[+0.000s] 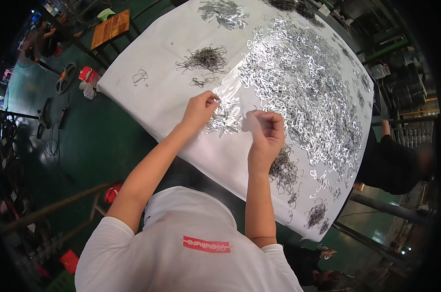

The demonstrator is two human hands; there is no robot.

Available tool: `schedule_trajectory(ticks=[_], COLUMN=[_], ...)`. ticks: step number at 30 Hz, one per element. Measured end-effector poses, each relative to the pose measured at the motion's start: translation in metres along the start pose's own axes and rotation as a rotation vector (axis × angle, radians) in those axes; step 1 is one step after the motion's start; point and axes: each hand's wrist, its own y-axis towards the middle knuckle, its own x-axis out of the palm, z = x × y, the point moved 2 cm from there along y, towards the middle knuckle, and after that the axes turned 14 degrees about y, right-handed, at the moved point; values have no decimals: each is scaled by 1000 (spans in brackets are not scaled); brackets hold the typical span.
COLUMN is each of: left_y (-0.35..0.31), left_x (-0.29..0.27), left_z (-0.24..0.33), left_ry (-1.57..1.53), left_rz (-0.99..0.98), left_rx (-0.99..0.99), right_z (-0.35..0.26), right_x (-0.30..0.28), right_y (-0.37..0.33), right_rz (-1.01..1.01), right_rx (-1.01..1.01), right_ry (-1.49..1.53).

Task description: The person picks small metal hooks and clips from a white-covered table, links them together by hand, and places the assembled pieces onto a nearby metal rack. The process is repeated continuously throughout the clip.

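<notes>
Many small bent metal hooks lie on a white-covered table. A small heap of shiny hooks sits between my two hands. At that heap's left edge is my left hand, thumb and fingers pinched together; whatever they hold is too small to make out. My right hand hovers just right of the heap, its fingers curled in and the thumb slightly blurred. A thin dark wire shows at its fingertips, seemingly a hook. Beyond it spreads the large pile of shiny hooks.
Dark hooks form a clump at the far left of the white table, with a few loose ones further left. More dark hooks lie beside my right forearm. A wooden stool stands left; people in dark clothes are at the right.
</notes>
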Motion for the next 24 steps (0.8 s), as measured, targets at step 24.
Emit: schedule_trajectory(ticks=[24], left_y=[-42], left_x=[-133], left_z=[37], left_ry=[-344], left_rz=[389], left_rx=[271], right_z=[100], right_x=[35], right_y=[46], right_rz=[-228], right_rx=[96], right_ry=[-560])
